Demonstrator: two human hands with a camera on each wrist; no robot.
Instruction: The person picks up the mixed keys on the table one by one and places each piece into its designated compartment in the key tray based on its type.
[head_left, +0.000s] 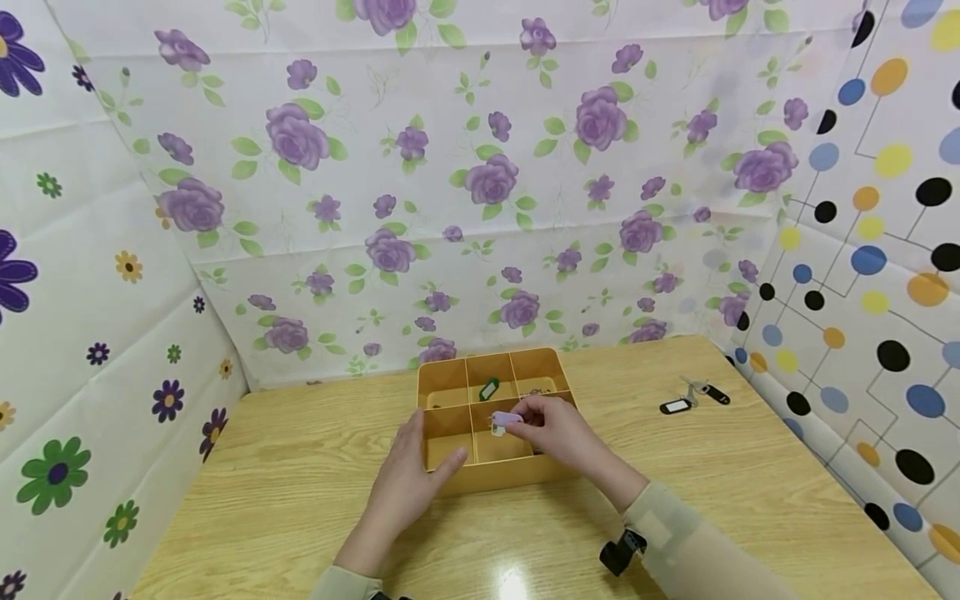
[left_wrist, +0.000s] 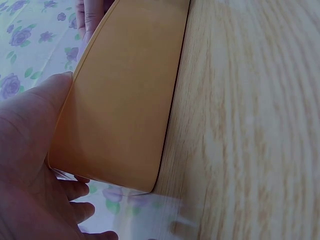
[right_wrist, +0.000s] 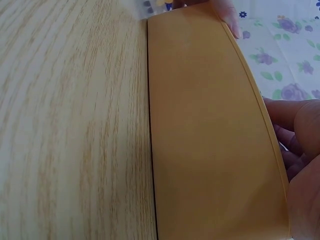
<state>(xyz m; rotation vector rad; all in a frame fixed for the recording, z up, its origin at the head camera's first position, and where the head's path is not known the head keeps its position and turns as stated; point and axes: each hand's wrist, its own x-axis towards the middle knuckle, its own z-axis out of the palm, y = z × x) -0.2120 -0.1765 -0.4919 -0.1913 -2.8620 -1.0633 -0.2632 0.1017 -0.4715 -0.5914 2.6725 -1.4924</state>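
Right hand (head_left: 558,433) over the middle of the yellow box (head_left: 525,475), fingertips pinching a small light purple key tag (head_left: 507,419). Purple tag up in the air, just above the middle front pocket of the box, not lying down in it. Something small and pale just under the tag; too tiny to tell what.

Left hand (head_left: 408,483) flat against the box's front left corner, fingers straight and relaxed, thumb up along the wall, gripping nothing. Same touch in the left wrist view: thumb (left_wrist: 47,100) pressed on the smooth yellow wall. In the right wrist view, only the box's outer wall close up, with bent fingers (right_wrist: 300,130) peeking over the rim.

Box split into six pockets, three at the back and three at the front, sitting on a light wooden table (head_left: 300,483). Green key tag (head_left: 489,389) lying in the back middle pocket. Something small in the back right pocket, too blurry to name.

Off to the right on the table, well apart from the box, two black key tags (head_left: 693,398) close together.

Flowery and dotted paper walls (head_left: 450,167) all around the table.
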